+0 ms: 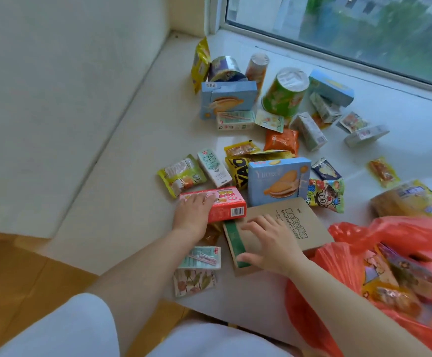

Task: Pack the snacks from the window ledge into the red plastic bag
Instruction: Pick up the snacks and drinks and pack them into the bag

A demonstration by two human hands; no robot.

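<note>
The ledge carries nearly all the snacks, loosely scattered, so most of the packing looks undone. Every place below is given from the brown box, which lies flat near the ledge's front edge.

The red bag slumps just right of the brown box, its mouth gaping toward the hands, probably so things can be slid straight in; a few packets already show inside it. Beyond the brown box, touching its far edge, lies a blue box printed with a sandwich biscuit. A second blue box stands well beyond that, and a green cup stands far beyond the brown box, near the window.

The red carton sits just left of the brown box's far corner. The left hand rests on the carton's near end, fingers laid over its top, apparently about to take it; whether the thumb has closed underneath cannot be told. The right hand lies spread on the brown box lid, thumb hooked at the near-left edge, seemingly to lift or steady it.

A small milk carton lies just left of the brown box's near end.
</note>
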